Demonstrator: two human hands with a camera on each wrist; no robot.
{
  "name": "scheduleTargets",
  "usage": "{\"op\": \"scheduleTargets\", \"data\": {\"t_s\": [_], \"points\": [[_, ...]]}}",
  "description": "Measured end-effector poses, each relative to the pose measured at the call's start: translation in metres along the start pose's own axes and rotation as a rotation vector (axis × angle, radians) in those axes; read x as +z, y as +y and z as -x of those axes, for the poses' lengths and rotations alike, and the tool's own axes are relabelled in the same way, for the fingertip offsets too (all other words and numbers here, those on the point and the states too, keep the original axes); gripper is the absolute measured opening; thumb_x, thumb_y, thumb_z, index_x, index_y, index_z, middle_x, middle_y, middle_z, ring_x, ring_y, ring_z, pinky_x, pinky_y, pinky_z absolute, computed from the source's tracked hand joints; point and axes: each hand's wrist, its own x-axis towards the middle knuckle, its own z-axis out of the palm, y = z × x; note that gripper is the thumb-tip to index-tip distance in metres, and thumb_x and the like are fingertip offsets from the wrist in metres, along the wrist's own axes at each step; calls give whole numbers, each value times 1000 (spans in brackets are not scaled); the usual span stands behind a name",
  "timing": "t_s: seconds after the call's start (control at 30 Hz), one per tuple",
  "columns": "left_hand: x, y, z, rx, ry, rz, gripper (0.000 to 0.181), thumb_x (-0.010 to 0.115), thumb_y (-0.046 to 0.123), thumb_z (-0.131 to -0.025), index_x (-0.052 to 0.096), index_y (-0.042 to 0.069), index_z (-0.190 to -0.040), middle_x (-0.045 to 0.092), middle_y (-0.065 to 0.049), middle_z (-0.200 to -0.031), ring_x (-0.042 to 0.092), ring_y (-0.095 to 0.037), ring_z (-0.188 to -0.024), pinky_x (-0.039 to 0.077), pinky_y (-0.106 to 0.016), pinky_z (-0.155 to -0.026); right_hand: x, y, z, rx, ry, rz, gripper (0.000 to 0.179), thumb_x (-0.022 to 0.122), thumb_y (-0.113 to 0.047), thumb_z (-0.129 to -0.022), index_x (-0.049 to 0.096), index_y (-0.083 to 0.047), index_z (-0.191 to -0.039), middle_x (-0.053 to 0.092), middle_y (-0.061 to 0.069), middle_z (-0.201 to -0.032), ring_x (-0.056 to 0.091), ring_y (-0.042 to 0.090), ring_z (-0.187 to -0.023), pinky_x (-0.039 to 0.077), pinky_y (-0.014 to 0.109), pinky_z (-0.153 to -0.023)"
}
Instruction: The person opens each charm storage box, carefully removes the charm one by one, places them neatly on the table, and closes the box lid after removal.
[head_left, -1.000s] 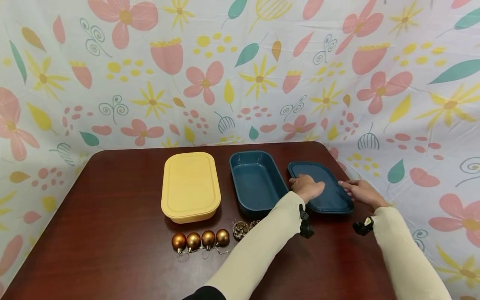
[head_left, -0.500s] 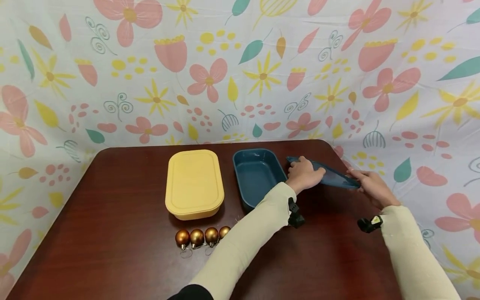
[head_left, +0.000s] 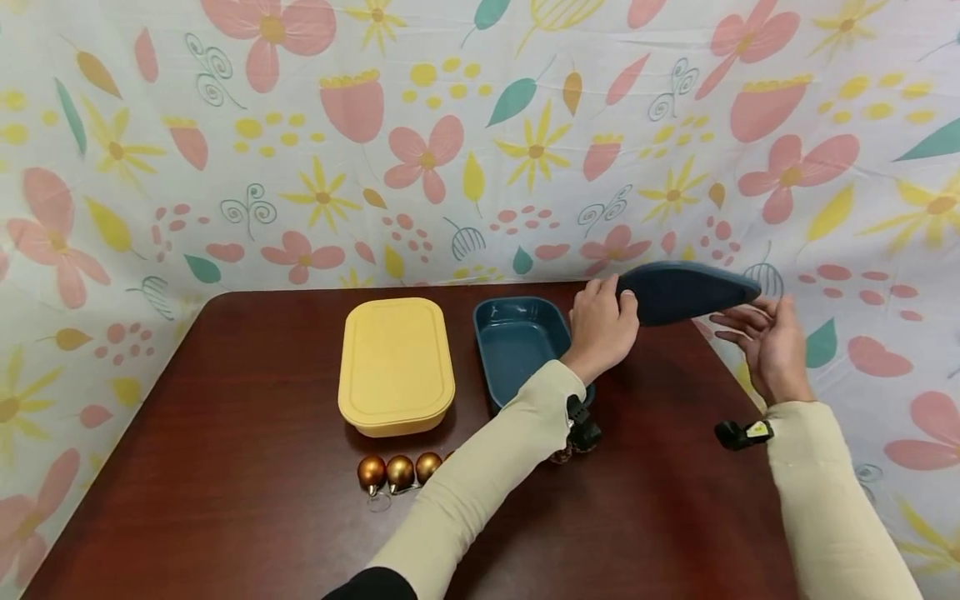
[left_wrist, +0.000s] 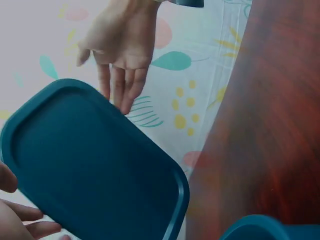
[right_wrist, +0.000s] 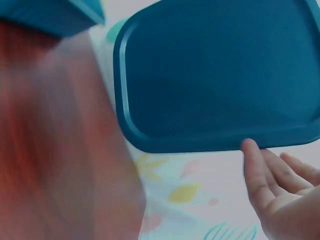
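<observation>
A dark blue rectangular lid with a raised rim is up off the table, tilted so that it looks narrow in the head view. My left hand grips its left long edge, thumb on one side and fingers on the other. At the opposite edge, my right hand touches the lid with straight fingertips, palm turned up and thumb apart, as the left wrist view shows. Left of the lid stands a matching blue box, uncovered, with my left forearm across its near right corner.
A yellow box with its lid on stands left of the blue box. Several copper-gold bauble ornaments lie in a row before it, partly behind my left sleeve. A pine cone peeks out by the left wrist. Floral cloth hangs behind the table.
The lid has come up off the table and tilted over, carried by both hands. My right hand has turned palm up, its fingers straightening at the lid's edge.
</observation>
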Motion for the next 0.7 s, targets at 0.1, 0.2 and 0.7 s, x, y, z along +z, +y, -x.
{"op": "scheduleTargets", "data": {"t_s": [0.1, 0.2, 0.7], "points": [[-9, 1, 2, 93, 68, 1, 50, 44, 24, -105, 42, 19, -155, 50, -3, -147, 50, -23, -132, 45, -38, -106, 17, -4, -2, -83, 48, 11, 48, 31, -39, -108, 49, -1, -131, 74, 6, -113, 71, 17, -100, 56, 26, -78], [-21, 1, 3, 177, 121, 9, 59, 50, 18, -101, 35, 19, -158, 45, -5, -149, 46, -24, -130, 42, -35, -99, 37, -8, -6, -165, 117, 60, 51, 35, -37, -109, 54, 2, -136, 74, 4, -116, 67, 15, -101, 54, 24, -74], [-107, -36, -6, 27, 54, 3, 61, 49, 25, -101, 32, 12, -158, 48, -15, -134, 49, -23, -79, 38, -29, -65, 102, 26, -41, -149, -48, 445, 58, 50, -37, -105, 42, -5, -153, 43, 9, -160, 58, 4, -118, 49, 13, -85]]}}
